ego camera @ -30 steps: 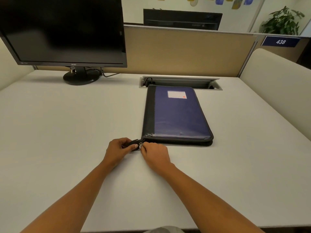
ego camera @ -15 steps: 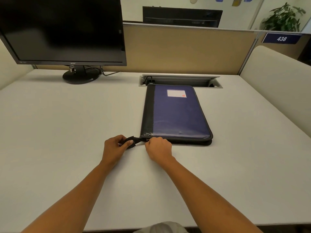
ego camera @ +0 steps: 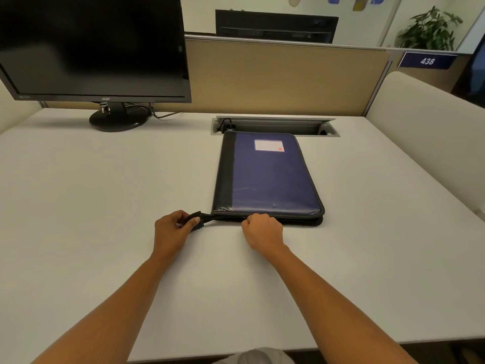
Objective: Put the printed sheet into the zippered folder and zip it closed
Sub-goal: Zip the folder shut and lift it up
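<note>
Zippered folder [ego camera: 270, 177] lies flat and closed on the counter [ego camera: 105, 206], a little right of centre. Its far edge is just beside the cable tray [ego camera: 275, 126] set into the counter near the far edge. Blue cover faces up, with the black spine strip on the left side and a white label [ego camera: 269, 145] near the folder's far end. Your left hand [ego camera: 170, 229] rests on the counter just off the folder's near-left corner. Its thumb and fingers pinch the black zipper tail [ego camera: 203, 218] that sticks out from that corner, and the tail runs straight between hand and corner. Your right hand [ego camera: 262, 231] is curled tight against the folder's near edge, about midway along it. The fingertips pinch the zipper pull [ego camera: 245, 218], of which only a small glint shows. Right of that hand, the near edge gapes slightly toward the near-right corner. A dark monitor [ego camera: 91, 46] stands at the counter's far-left corner.
</note>
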